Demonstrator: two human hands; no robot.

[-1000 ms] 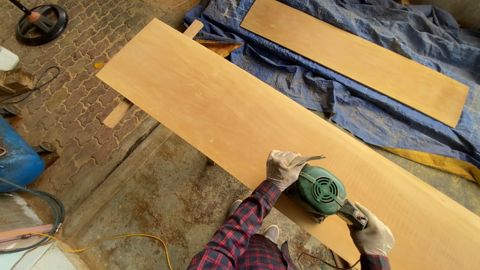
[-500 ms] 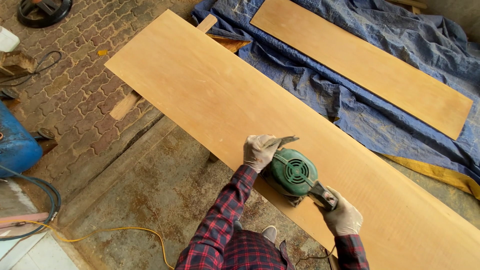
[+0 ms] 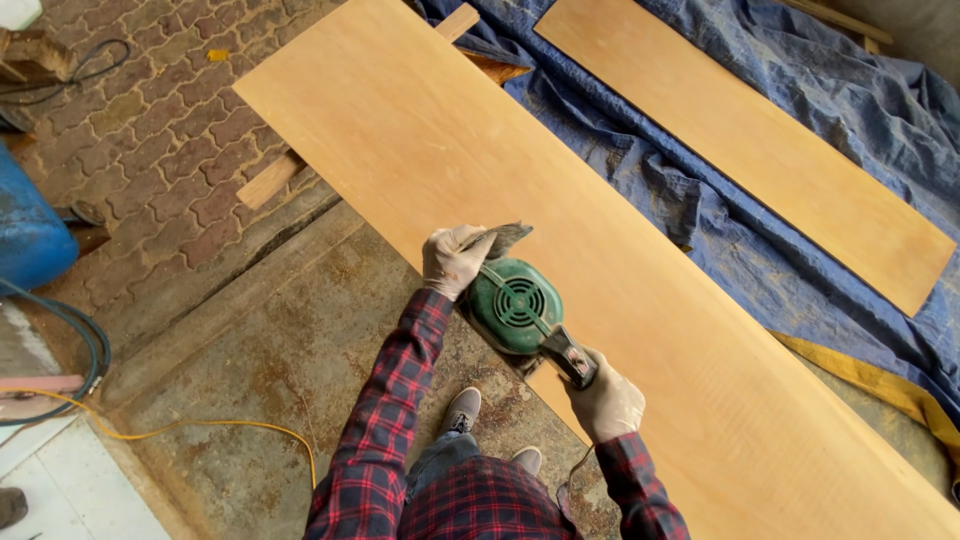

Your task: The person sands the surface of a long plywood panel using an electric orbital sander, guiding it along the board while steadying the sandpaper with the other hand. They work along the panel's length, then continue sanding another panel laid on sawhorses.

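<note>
A long plywood board (image 3: pixel 420 130) lies diagonally across the view, raised on wooden battens. On its near edge rests a green electric sander (image 3: pixel 512 305). My left hand (image 3: pixel 452 262), in a pale glove, grips the sander's front, where a strip of sandpaper sticks out. My right hand (image 3: pixel 606 402), also gloved, holds the black rear handle. Both sleeves are red plaid. My shoes (image 3: pixel 462 410) stand on the concrete below the board's edge.
A second, narrower board (image 3: pixel 740 130) lies on a crumpled blue tarp (image 3: pixel 660 190) at the upper right. A blue drum (image 3: pixel 30 235) stands at the left, with dark hoses and a yellow cable (image 3: pixel 200 428) on the floor. Brick paving fills the upper left.
The sander and both hands have slid left along the board's near edge, and the view has shifted with them.
</note>
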